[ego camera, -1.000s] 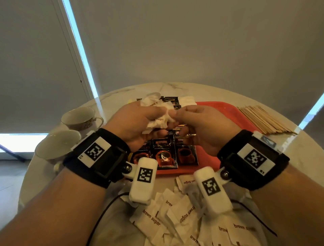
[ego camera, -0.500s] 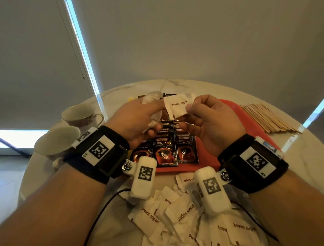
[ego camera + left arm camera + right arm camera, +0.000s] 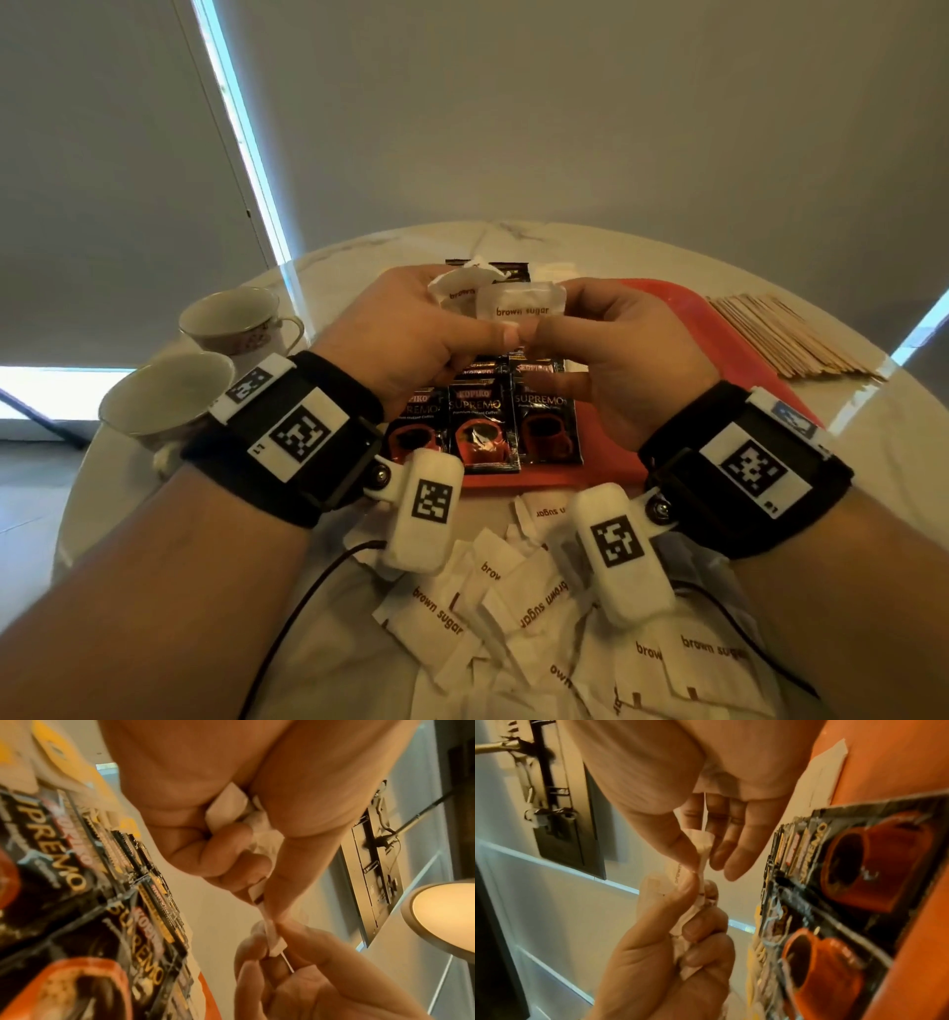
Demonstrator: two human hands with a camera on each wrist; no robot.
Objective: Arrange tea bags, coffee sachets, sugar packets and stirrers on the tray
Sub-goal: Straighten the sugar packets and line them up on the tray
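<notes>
A: Big picture: red tray (image 3: 662, 308) sits under and beyond both hands, coffee sachets (image 3: 482, 426) laid in rows on it just below the knuckles. Stirrers (image 3: 791, 339) are off the tray, out past the right hand. Loose sugar packets (image 3: 513, 591) are heaped on the table back under the wrists.

B: Hands?

A: Left hand (image 3: 411, 334) is fisted round a bunch of sugar packets (image 3: 457, 288), thumb out toward the right. Right hand (image 3: 611, 354) pinches one brown sugar packet (image 3: 521, 306) at its lower edge, thumb and forefinger, other fingers loose. Both raised above the sachets.

B: Handling?

A: My read: light, thin paper, granules shift inside, so limp. It crumples, as in the fist. Best held flat by a sealed edge, as the right hand does. Squeezing could split a seam.

B: Views differ?

A: Head view reads the print and the table layout. Left wrist view shows the packet (image 3: 272, 935) edge-on between fingertips (image 3: 295, 931). Right wrist view shows the crushed wad (image 3: 687, 953) in the left fist, hidden from above.
</notes>
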